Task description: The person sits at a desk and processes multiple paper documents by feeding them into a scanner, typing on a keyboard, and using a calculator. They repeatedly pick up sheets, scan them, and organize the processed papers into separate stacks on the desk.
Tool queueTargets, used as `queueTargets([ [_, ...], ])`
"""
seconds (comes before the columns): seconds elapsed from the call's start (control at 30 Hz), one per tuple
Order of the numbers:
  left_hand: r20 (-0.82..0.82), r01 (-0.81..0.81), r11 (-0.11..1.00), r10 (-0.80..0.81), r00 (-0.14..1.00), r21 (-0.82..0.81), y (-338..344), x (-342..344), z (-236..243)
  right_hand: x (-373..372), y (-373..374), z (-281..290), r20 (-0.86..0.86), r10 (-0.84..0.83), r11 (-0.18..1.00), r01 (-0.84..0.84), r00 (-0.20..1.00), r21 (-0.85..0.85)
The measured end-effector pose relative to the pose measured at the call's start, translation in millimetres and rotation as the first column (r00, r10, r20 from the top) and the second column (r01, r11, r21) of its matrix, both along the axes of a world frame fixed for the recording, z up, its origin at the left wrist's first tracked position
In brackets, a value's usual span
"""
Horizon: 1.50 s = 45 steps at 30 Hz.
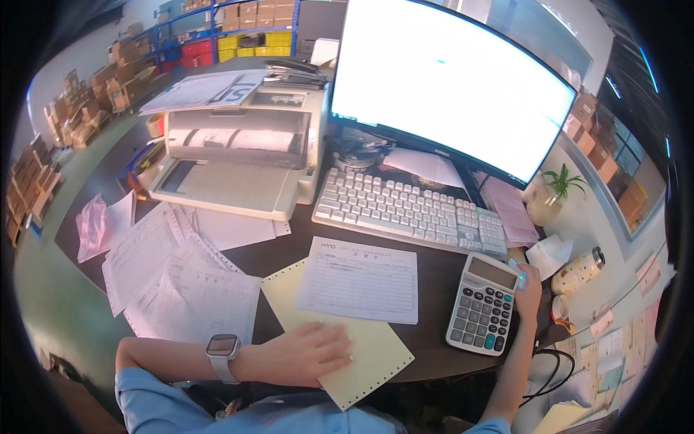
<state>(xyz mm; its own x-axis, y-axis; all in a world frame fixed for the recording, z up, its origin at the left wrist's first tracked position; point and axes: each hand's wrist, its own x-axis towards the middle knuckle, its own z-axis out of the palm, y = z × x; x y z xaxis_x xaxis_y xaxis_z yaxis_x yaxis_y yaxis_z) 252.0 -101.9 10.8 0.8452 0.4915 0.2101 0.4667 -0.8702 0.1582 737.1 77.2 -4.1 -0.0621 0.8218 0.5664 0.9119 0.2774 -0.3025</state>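
A person sits at a dark worktop [434, 275]; the left hand [307, 354] lies flat, fingers spread, on a yellow continuous-form sheet [369, 354] that overhangs the near edge; a white printed form [361, 278] overlaps the sheet's far part. The right hand [528, 289] curls around a small pale object, seemingly a mouse, just beside a grey calculator [483, 302]. If the palm lifts, the overhanging sheet could slide off; a careless right wrist might nudge the calculator toward the worktop's edge, where a black cable [549, 369] loops.
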Motion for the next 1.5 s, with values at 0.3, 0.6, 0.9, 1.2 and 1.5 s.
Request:
queueTargets([
  [0.3, 0.558, -0.314, 0.948, 0.285, 0.78, -0.045, 28.5, -38.2, 59.7, 4.5, 1.8, 0.8, -0.07, 0.055, 0.998, -0.057, 0.996, -0.025],
  [0.6, 0.732, -0.371, 0.775, 0.619, 0.284, -0.512, 27.9, -35.3, 59.1, 13.4, 1.4, -4.2, -0.08, 0.094, 0.995, -0.095, 0.992, -0.004],
  [0.9, 0.752, -0.183, 0.803, 0.595, 0.282, -0.567, 22.8, -7.2, 73.2, 19.4, 6.2, -7.5, -0.064, 0.123, 0.992, -0.125, 0.99, -0.023],
  [1.2, 0.895, -0.178, 0.878, 0.438, -0.08, -0.445, 23.0, -32.2, 111.1, 19.9, 8.7, -8.6, -0.082, 0.133, 0.99, -0.136, 0.988, -0.025],
  [1.5, 0.463, -0.296, 0.783, 0.012, 0.886, 0.547, 5.6, 5.3, 103.7, 15.7, 7.5, -6.9, -0.104, 0.132, 0.99, -0.137, 0.986, -0.04],
])
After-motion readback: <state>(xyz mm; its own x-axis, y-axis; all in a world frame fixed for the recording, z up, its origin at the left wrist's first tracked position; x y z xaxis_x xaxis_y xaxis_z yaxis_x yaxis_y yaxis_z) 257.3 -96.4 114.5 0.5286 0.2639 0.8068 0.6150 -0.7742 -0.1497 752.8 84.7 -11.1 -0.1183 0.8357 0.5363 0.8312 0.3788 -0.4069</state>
